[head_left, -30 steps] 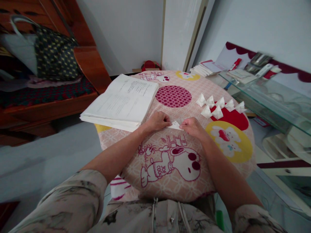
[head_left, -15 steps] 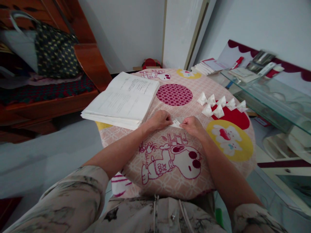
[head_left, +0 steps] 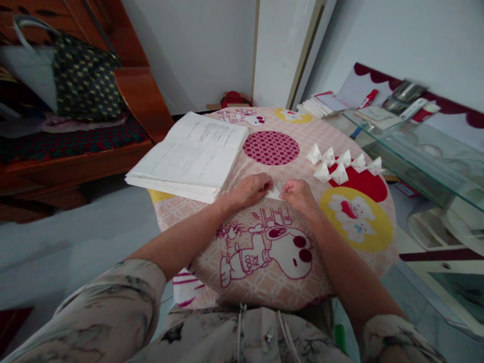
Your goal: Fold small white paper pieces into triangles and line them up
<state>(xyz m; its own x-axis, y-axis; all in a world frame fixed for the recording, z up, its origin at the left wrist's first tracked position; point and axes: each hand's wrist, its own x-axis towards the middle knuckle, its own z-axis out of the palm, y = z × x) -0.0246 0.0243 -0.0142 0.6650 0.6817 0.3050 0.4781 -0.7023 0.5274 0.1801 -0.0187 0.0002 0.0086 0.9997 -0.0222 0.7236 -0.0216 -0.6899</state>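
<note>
A small folded piece of white paper [head_left: 275, 193] lies low over the tablecloth, between my two hands. My left hand [head_left: 252, 189] pinches its left end with curled fingers. At its right end, my right hand [head_left: 297, 193] grips the paper between thumb and fingers. The fingers partly cover the paper, so its exact folds are hard to make out. Several folded white paper shapes with pointed tops [head_left: 339, 173] stand in two rows to the right, beyond my right hand.
A thick stack of printed sheets [head_left: 181, 156] lies open at the table's left. The round table has a pink patterned cloth [head_left: 264, 297]. Along the right runs a glass shelf [head_left: 412, 143] holding metal bowls [head_left: 410, 91]. A wooden bench [head_left: 139, 101] with a dark patterned bag [head_left: 85, 78] stands left.
My left hand has shifted slightly right along the paper, its fingers now covering more of it. My right hand has barely moved. The paper shapes and printed sheets stay where they were.
</note>
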